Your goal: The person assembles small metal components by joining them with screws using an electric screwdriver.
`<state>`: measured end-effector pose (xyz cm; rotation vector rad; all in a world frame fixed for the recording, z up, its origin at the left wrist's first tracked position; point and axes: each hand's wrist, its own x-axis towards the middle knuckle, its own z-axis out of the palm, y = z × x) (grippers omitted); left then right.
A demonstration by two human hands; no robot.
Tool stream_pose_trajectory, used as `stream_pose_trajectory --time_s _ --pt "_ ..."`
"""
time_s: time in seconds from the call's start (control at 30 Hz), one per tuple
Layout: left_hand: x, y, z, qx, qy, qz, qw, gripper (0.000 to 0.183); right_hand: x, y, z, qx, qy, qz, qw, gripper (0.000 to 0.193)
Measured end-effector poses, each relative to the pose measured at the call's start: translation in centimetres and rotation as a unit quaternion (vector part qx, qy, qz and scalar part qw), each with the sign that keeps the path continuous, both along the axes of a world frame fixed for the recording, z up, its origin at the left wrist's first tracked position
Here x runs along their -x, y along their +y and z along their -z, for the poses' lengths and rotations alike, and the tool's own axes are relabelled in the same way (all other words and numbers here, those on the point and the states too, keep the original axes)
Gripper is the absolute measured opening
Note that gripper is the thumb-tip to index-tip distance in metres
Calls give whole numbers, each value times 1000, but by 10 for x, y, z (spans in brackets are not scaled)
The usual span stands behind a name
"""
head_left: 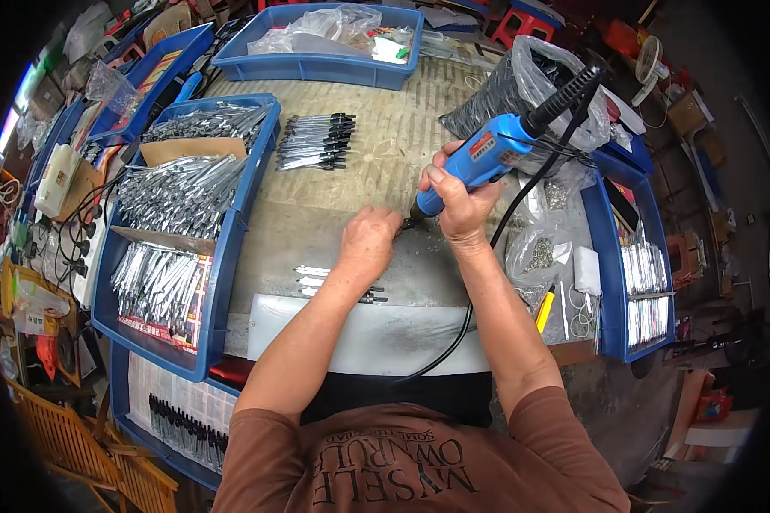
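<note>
My right hand (464, 205) is wrapped round a blue electric screwdriver (490, 147), which is tilted with its dark tip down toward the table. A black cord runs from its upper end down past my right forearm. Close beside the tip, my left hand (370, 244) is closed, fingers pressed together; whatever they pinch is hidden. Several white and dark pen parts (312, 280) lie by my left forearm, partly covered by it. Farther off on the table, a neat row of silver and black pens (316, 141) lies side by side.
At left stands a blue divided tray (222, 282) full of pen parts, with another tray (128, 410) of black-tipped pens below. A blue bin (316, 73) is at the back. Rightward are a black-filled plastic bag (496, 94), bags of small parts (539, 254), a yellow cutter (545, 309) and a blue tray (612, 282).
</note>
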<state>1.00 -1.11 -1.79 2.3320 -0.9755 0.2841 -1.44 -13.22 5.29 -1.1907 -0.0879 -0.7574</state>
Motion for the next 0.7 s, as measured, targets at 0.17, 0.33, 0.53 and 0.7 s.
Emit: stream_pose_trajectory --time_s 0.17,0.33,0.53,0.7 --pt "0 0 0 6 -1 2 1000 4 0 -3 4 -16 -5 14 1000 33" --pt "1 1 -1 15 -5 4 1000 6 3 -7 6 -49 -13 33 998 32" --pt "3 -2 -3 18 -3 7 1000 7 9 -9 8 -53 -21 67 996 30" --pt "2 1 -1 19 -4 9 1000 6 10 -8 7 -61 -19 86 994 28"
